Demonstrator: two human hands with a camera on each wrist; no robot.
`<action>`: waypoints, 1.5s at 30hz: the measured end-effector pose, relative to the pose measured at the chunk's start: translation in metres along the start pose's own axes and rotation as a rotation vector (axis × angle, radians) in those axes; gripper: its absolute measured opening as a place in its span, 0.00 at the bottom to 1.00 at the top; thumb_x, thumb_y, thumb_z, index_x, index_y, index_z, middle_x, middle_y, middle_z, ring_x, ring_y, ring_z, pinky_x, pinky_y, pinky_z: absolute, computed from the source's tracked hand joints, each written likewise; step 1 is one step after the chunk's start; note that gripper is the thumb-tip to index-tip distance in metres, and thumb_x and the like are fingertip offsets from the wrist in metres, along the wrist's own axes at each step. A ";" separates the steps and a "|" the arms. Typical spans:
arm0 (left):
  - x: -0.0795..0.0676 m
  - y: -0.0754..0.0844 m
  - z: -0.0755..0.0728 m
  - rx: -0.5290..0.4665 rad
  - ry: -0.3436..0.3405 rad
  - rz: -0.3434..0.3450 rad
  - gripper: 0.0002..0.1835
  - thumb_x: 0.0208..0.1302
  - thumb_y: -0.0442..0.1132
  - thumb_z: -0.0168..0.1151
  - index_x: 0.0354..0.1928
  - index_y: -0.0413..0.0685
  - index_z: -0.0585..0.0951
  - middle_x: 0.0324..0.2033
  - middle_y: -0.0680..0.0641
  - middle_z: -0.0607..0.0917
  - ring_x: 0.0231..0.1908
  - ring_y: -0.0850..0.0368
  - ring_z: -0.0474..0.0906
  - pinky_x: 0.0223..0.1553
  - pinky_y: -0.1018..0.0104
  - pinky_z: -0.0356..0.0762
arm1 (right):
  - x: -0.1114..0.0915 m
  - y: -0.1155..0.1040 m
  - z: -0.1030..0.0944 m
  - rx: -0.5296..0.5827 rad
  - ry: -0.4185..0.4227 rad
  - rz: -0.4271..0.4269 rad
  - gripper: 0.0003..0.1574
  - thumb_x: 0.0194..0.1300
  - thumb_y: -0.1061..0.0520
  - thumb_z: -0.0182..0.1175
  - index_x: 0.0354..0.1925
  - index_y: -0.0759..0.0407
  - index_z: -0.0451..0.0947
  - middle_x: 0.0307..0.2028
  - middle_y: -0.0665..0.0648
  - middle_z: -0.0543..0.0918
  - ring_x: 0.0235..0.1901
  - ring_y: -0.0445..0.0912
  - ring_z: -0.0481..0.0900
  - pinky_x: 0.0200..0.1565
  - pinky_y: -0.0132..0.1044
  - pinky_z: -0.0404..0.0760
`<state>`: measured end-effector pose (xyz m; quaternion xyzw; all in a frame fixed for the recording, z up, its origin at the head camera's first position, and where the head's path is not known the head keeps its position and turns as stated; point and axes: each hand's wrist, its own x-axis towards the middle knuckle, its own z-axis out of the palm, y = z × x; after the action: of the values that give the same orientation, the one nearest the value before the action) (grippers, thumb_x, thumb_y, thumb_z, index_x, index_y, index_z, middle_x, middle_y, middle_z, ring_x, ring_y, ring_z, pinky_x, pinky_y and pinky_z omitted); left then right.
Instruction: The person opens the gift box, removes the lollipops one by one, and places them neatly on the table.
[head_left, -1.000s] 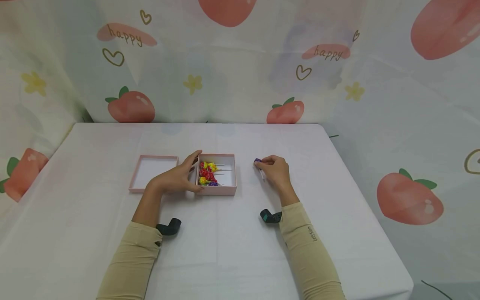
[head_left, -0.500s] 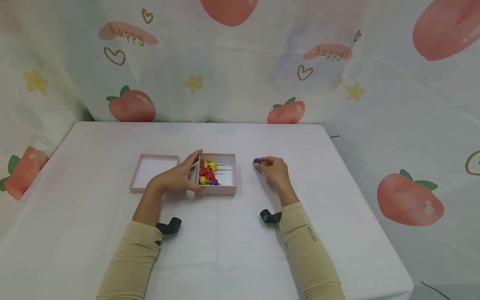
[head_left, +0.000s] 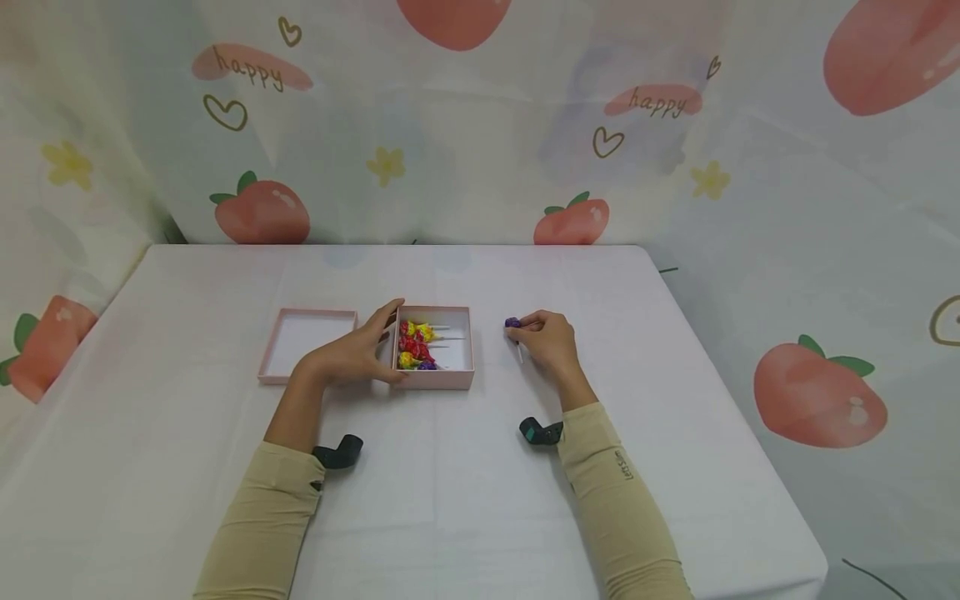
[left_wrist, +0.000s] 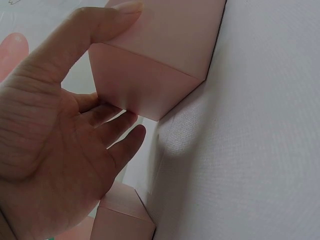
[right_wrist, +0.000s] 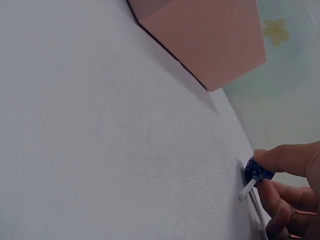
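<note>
A shallow pink box [head_left: 433, 381] with a white inside sits on the table, holding several lollipops [head_left: 417, 345] in red, yellow and purple wrappers, sticks pointing right. My left hand [head_left: 347, 353] holds the box at its left end, thumb on the near wall and index finger at the far corner. From the left wrist view, the other fingers [left_wrist: 125, 122] lie along the end wall. To the right of the box, my right hand [head_left: 551, 340] pinches a purple lollipop [head_left: 512, 322] by its wrapped head. Its white stick slants downward in the right wrist view.
The pink-edged box lid [head_left: 303, 346] lies inside up, left of the box, partly behind my left hand. A white cloth covers the table [head_left: 442, 483]. Printed fabric [head_left: 480, 142] with peaches hangs behind and at both sides.
The purple lollipop has turned in my right fingers: its stick, out of sight half a second ago, shows again below the head. My left hand and the box have stayed put.
</note>
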<state>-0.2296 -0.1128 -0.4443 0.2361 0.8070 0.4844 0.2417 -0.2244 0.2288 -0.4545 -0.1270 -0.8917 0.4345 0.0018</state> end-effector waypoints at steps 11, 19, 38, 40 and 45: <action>0.000 0.000 0.001 0.011 0.002 -0.009 0.69 0.53 0.42 0.82 0.83 0.55 0.38 0.82 0.46 0.41 0.80 0.45 0.42 0.75 0.47 0.48 | -0.003 -0.001 0.002 0.012 0.014 0.016 0.17 0.63 0.52 0.74 0.42 0.63 0.85 0.31 0.57 0.83 0.31 0.47 0.76 0.33 0.37 0.74; 0.000 0.001 0.000 0.021 0.009 -0.023 0.69 0.53 0.42 0.82 0.83 0.56 0.39 0.82 0.46 0.42 0.80 0.46 0.42 0.75 0.46 0.48 | -0.003 -0.004 0.002 0.013 0.016 0.024 0.18 0.63 0.52 0.74 0.43 0.63 0.84 0.31 0.57 0.83 0.31 0.47 0.76 0.33 0.37 0.74; 0.000 0.001 0.000 0.016 0.014 -0.022 0.69 0.53 0.42 0.83 0.84 0.55 0.38 0.82 0.47 0.41 0.80 0.46 0.42 0.75 0.47 0.48 | -0.001 -0.003 0.001 -0.019 -0.002 0.038 0.24 0.62 0.47 0.74 0.48 0.61 0.83 0.38 0.59 0.84 0.37 0.51 0.79 0.38 0.42 0.76; 0.000 0.001 0.001 0.014 0.013 -0.023 0.69 0.53 0.41 0.83 0.84 0.56 0.39 0.82 0.47 0.41 0.80 0.47 0.42 0.75 0.47 0.48 | -0.002 -0.003 -0.001 -0.016 0.001 0.048 0.25 0.63 0.45 0.73 0.49 0.61 0.82 0.40 0.60 0.84 0.38 0.51 0.80 0.40 0.43 0.77; 0.001 0.000 0.001 0.016 0.007 -0.015 0.69 0.53 0.43 0.83 0.84 0.55 0.39 0.82 0.47 0.42 0.80 0.46 0.42 0.75 0.46 0.48 | -0.006 -0.010 -0.005 -0.004 0.024 0.037 0.25 0.66 0.44 0.71 0.51 0.60 0.80 0.42 0.60 0.83 0.40 0.53 0.80 0.42 0.44 0.78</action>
<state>-0.2297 -0.1119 -0.4449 0.2303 0.8135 0.4769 0.2403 -0.2203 0.2251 -0.4432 -0.1487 -0.8899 0.4313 0.0040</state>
